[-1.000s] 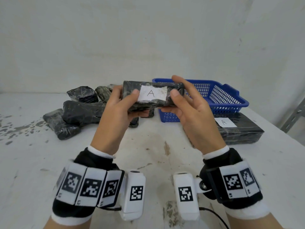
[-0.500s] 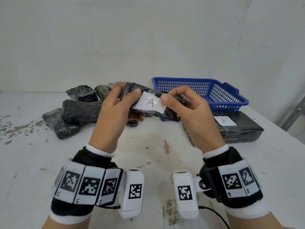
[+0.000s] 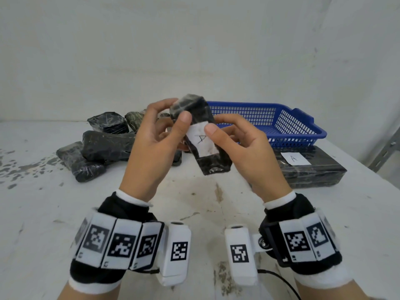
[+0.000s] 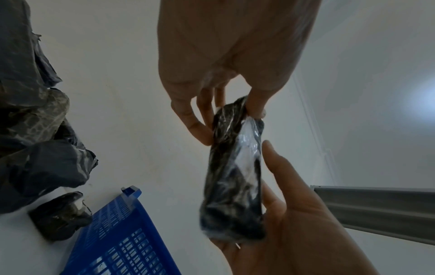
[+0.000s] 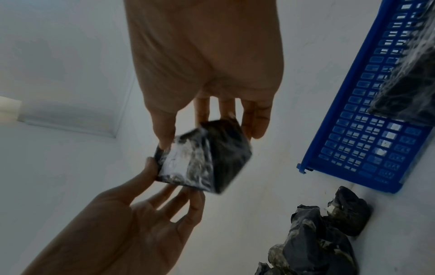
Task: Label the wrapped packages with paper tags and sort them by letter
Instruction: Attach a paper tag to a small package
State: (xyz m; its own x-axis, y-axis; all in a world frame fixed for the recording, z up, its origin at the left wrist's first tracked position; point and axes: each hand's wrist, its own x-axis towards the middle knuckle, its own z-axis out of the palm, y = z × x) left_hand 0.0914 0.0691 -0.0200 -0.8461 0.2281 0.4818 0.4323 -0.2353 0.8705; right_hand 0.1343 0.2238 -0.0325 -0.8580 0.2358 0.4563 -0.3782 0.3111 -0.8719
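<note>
A small black wrapped package is held above the table, tilted almost on end, with a white paper tag marked A facing me. My left hand pinches its upper end between thumb and fingers. My right hand grips its right side, the thumb on the tag's upper corner. The left wrist view shows the package with my left fingers on its far end and my right hand cupping it. In the right wrist view the package sits between both hands.
A blue mesh basket stands at the back right. In front of it lies a larger black package with its own A tag. Several untagged dark packages are piled at the back left. The white table is stained.
The package has turned from lying level between my hands to standing nearly on end, its right end swung down toward me. Both hands kept their hold.
</note>
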